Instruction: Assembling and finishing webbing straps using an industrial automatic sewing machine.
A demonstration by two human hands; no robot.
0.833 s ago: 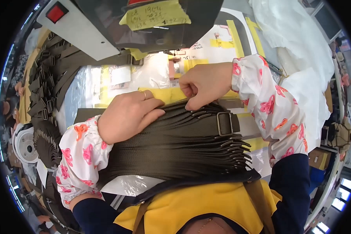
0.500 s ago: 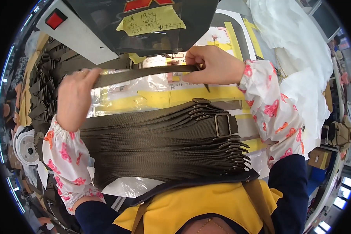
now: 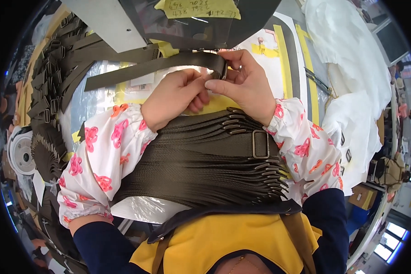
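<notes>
A dark olive webbing strap (image 3: 123,75) runs across under the machine head and bends into a loop at its right end. My right hand (image 3: 249,77) pinches that looped end between fingers and thumb; a dark edge, perhaps a buckle, shows at its fingertips. Just left of it, my left hand (image 3: 178,93) is closed, fingers curled beside the loop, and what lies in them is hidden. Below both hands is a thick stack of olive straps (image 3: 192,157), with a metal slide buckle (image 3: 261,144) on top near its right end.
The grey machine head (image 3: 192,32) hangs just above the hands. More straps with buckles (image 3: 45,86) pile up at left, near a white round spool (image 3: 22,150). Dark tweezers-like tool (image 3: 318,81) and crumpled white sheeting (image 3: 360,91) lie at right.
My left hand has left the strap's left end and come right, beside my right hand. The strap's right end is now looped, its left end lies free. The view has shifted slightly.
</notes>
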